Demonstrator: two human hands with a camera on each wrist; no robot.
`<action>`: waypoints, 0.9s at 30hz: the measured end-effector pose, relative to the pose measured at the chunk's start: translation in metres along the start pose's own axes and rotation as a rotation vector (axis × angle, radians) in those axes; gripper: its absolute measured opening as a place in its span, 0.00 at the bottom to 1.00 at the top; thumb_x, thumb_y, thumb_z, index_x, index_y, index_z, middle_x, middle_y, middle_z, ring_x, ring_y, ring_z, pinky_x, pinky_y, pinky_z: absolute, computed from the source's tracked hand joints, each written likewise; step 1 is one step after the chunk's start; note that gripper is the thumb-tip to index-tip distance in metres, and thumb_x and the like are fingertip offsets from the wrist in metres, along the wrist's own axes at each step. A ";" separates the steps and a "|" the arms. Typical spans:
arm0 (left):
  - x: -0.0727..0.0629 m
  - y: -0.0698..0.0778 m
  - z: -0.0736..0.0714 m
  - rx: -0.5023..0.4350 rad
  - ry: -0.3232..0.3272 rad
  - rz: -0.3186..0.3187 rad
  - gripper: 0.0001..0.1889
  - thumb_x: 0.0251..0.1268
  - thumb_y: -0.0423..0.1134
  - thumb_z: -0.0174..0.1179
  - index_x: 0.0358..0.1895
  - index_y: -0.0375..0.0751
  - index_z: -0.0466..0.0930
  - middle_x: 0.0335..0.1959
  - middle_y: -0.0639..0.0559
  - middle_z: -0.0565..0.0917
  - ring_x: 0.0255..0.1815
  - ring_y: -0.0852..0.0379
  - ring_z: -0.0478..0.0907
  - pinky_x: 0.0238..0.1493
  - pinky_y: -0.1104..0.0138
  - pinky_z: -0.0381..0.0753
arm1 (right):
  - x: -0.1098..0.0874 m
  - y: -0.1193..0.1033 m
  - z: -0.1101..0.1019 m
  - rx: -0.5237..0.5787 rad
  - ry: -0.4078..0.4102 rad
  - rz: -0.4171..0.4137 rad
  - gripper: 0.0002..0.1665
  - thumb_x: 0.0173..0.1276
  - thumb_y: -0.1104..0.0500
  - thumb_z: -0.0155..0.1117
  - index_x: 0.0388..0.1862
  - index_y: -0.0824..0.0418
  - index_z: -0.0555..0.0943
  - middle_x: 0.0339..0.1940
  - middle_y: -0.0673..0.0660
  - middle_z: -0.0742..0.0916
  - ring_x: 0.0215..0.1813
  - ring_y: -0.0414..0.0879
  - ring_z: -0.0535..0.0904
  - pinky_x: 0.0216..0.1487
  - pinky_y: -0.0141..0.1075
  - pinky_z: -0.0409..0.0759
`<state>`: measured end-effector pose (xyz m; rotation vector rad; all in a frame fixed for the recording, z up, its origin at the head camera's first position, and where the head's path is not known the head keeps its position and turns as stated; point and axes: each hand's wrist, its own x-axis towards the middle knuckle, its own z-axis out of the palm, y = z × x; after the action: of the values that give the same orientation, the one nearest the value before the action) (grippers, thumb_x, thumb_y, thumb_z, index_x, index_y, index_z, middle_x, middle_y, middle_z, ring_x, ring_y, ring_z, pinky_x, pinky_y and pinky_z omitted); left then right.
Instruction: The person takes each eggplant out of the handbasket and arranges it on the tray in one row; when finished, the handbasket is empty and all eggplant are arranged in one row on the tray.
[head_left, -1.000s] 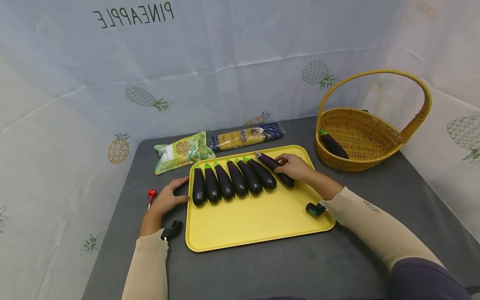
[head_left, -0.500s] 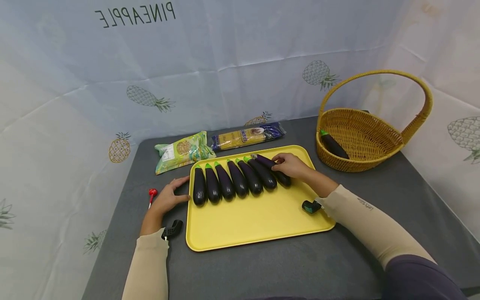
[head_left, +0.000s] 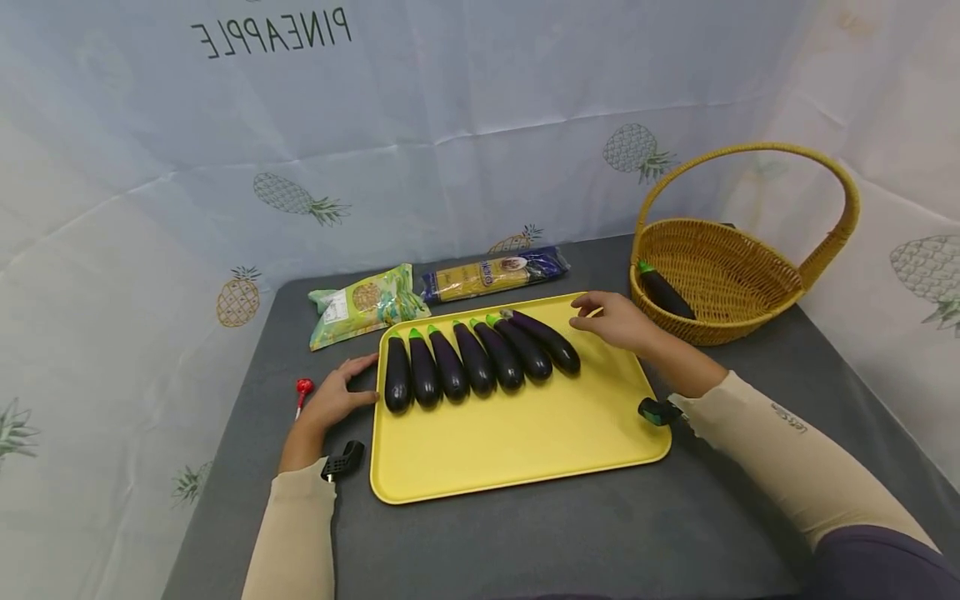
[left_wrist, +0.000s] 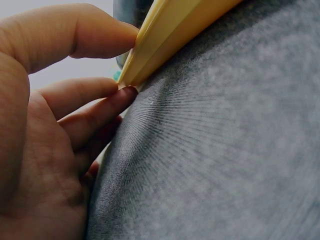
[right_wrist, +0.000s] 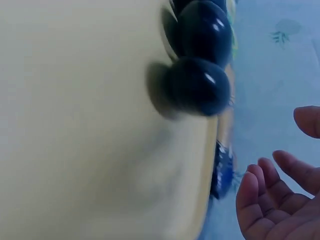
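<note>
Several dark purple eggplants lie side by side on a yellow tray point(head_left: 510, 442). The rightmost eggplant point(head_left: 546, 342) leans at an angle beside its neighbour. Just to the right of it, my right hand point(head_left: 617, 321) hovers over the tray with its fingers apart and nothing in them; the right wrist view also shows this hand point(right_wrist: 280, 200) holding nothing. At the tray's left edge, my left hand point(head_left: 337, 398) touches the rim with thumb and fingertips spread. Close up in the left wrist view, the thumb and fingers of the left hand point(left_wrist: 55, 115) meet the tray rim point(left_wrist: 160, 42).
A wicker basket point(head_left: 723, 275) with a tall handle stands at the back right, one eggplant point(head_left: 663, 290) inside. Behind the tray lie a green-yellow snack bag point(head_left: 367, 304) and a long pasta packet point(head_left: 495, 273). A red lollipop point(head_left: 303, 387) lies left of the left hand.
My right hand has shifted the rightmost eggplant left toward the row, then let go and moved away to the right. My left hand stays at the tray's edge.
</note>
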<state>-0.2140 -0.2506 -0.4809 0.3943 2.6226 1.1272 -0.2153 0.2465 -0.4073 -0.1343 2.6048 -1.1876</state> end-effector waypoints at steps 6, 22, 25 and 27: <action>-0.002 0.000 -0.003 0.013 0.008 0.002 0.41 0.53 0.41 0.68 0.73 0.41 0.64 0.71 0.38 0.65 0.75 0.35 0.47 0.67 0.36 0.48 | -0.022 -0.002 -0.051 -0.096 0.081 -0.020 0.29 0.74 0.50 0.58 0.66 0.64 0.71 0.54 0.62 0.78 0.56 0.58 0.74 0.50 0.51 0.76; -0.001 -0.001 0.003 0.017 -0.005 0.001 0.41 0.55 0.44 0.69 0.73 0.42 0.64 0.71 0.34 0.64 0.75 0.30 0.40 0.66 0.33 0.42 | -0.014 0.081 -0.114 -0.289 -0.006 0.210 0.45 0.68 0.43 0.63 0.69 0.75 0.64 0.63 0.77 0.71 0.60 0.72 0.68 0.55 0.63 0.69; -0.002 0.000 0.003 0.016 0.002 0.000 0.41 0.54 0.44 0.68 0.73 0.42 0.64 0.71 0.35 0.64 0.75 0.30 0.40 0.66 0.33 0.42 | -0.010 0.087 -0.113 -0.331 -0.030 0.230 0.48 0.66 0.41 0.65 0.69 0.76 0.63 0.61 0.77 0.72 0.59 0.73 0.69 0.54 0.63 0.70; -0.002 0.001 0.002 0.011 0.005 0.001 0.41 0.54 0.44 0.68 0.73 0.43 0.65 0.71 0.35 0.64 0.75 0.31 0.40 0.67 0.34 0.42 | -0.008 0.088 -0.113 -0.359 -0.032 0.232 0.47 0.66 0.43 0.65 0.68 0.76 0.64 0.60 0.76 0.74 0.57 0.72 0.70 0.52 0.63 0.71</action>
<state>-0.2117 -0.2493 -0.4811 0.3957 2.6349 1.1157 -0.2372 0.3882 -0.4014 0.0764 2.6906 -0.6309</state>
